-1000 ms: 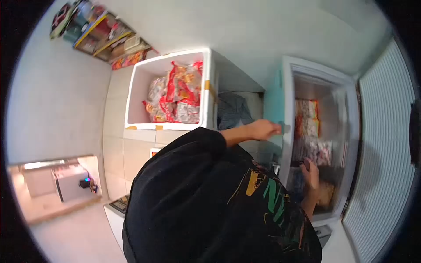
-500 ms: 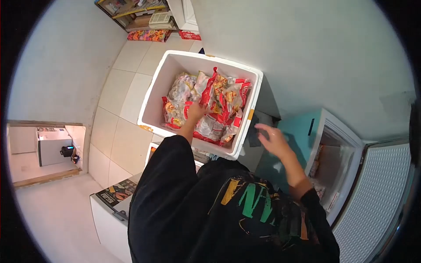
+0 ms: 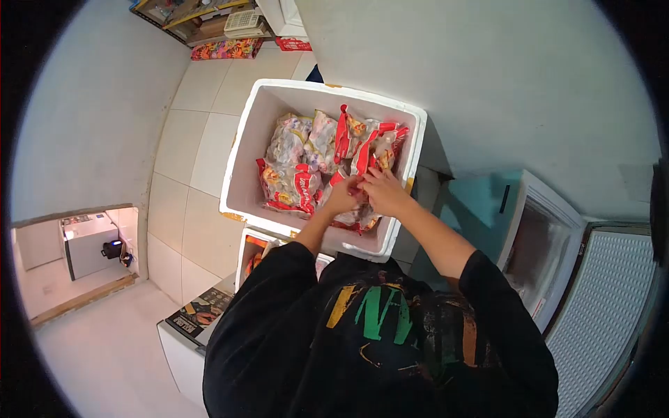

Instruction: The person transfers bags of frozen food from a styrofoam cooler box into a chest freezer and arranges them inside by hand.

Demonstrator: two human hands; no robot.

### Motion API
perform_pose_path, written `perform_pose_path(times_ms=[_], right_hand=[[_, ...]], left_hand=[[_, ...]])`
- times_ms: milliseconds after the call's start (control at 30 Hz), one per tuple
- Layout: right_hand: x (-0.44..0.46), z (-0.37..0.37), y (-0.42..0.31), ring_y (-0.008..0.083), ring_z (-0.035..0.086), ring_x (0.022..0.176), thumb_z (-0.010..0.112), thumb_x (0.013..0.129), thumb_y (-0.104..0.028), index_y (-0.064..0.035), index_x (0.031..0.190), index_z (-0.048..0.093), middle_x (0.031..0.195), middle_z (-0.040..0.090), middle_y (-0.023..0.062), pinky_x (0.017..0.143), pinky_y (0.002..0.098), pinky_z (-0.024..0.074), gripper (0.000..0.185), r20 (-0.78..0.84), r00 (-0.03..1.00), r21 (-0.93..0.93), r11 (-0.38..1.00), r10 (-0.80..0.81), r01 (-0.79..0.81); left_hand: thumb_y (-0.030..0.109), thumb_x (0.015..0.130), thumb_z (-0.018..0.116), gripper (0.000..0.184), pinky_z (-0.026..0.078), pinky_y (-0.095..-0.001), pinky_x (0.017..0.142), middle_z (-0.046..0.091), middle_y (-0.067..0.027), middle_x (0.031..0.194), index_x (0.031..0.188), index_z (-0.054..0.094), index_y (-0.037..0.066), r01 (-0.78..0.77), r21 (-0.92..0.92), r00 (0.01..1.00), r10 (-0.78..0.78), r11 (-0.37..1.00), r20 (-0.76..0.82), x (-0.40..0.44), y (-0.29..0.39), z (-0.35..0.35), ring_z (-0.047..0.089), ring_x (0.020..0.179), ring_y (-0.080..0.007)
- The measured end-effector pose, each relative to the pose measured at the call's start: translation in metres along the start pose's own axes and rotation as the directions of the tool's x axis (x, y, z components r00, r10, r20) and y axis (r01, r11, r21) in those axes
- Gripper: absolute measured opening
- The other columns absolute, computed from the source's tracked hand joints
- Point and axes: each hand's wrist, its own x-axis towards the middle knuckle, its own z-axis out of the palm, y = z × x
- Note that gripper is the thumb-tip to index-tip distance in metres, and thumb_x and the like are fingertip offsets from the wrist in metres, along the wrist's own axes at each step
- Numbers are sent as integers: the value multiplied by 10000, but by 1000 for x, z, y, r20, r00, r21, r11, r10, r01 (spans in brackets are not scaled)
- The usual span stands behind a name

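Note:
A white foam box (image 3: 240, 155) holds several clear bags with red edges. Both hands are inside it, close together near its front right part. My left hand (image 3: 343, 195) is closed at the edge of a red and clear bag (image 3: 360, 214). Right beside it, my right hand (image 3: 385, 191) has its fingers bent over the red part of a bag, closed on it. Other bags (image 3: 287, 187) lie to the left of my hands, and more (image 3: 322, 139) lie behind them.
An open teal freezer (image 3: 481, 202) stands at the right, its white ribbed lid (image 3: 606, 299) beside it. Below the foam box is a smaller white box (image 3: 245, 259). A white appliance (image 3: 182, 348) stands at the lower left, a shelf (image 3: 182, 12) at the top left.
My right hand has moved left from beside the box into it and closed on a bag. My left hand has shifted right and down. The view has moved slightly.

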Motion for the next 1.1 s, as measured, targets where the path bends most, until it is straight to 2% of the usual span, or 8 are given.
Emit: perform_pose_path(times_ms=[100,267,367,567,767,867,967,1100], right_hand=[[5,26,3,254,301,1208,538,660,-67,-87,1096,521,1184,473,83,956,474,230,437,-107,994,-176,984,1,-20],[16,21,-5,226,261,1235,547,670,-163,-101,902,635,1173,476,72,937,591,151,255,236,958,-307,948,161,-83],[19,79,12,238,250,1239,556,660,-198,-96,782,658,1143,489,79,953,601,128,190,11,993,-344,933,117,-106],[1,38,4,237,237,1221,512,670,-224,-73,782,643,1124,485,100,958,610,133,229,20,998,-286,957,51,-43],[4,31,5,228,248,1223,512,678,-224,-69,818,637,1135,483,90,953,617,133,243,106,991,-268,962,76,-46],[4,40,8,229,237,1237,515,682,-217,-60,865,625,1151,480,88,958,619,118,264,90,993,-217,975,74,-53],[5,43,9,228,228,1251,531,691,-190,-62,823,639,1123,514,98,974,616,86,213,-14,998,-180,982,57,-58],[6,40,9,234,216,1257,522,690,-177,-51,867,625,1146,499,100,974,612,92,240,75,994,-171,983,79,-65]], left_hand=[[121,748,480,269,445,-318,696,611,-116,793,971,582,9,183,-50,944,-161,982,289,34,-5,-58,576,761,-160],[239,761,506,353,436,-372,737,603,-185,864,994,559,-20,152,310,974,-89,938,-209,124,-66,-102,574,820,-307],[358,713,588,541,410,-406,806,547,-248,996,1092,492,-16,49,538,951,126,842,-283,167,-92,-108,520,925,-378],[567,439,740,979,406,-388,860,516,-263,1073,1117,446,-75,371,467,917,-397,803,-46,221,-138,-127,501,1015,-361],[397,392,828,878,436,-361,829,539,-235,1051,1064,475,-44,242,499,961,-275,832,-8,213,-144,-130,532,990,-316],[187,435,830,718,476,-339,736,572,-136,934,1009,440,3,20,-259,984,-65,966,-165,172,-63,-102,561,887,-219],[156,487,811,658,471,-327,734,570,-110,941,1022,458,11,-13,-348,966,-77,937,-245,148,-37,-103,562,868,-201],[119,546,789,574,468,-316,733,571,-94,931,1022,483,26,146,279,941,-46,949,-335,125,-38,-125,556,858,-174]])
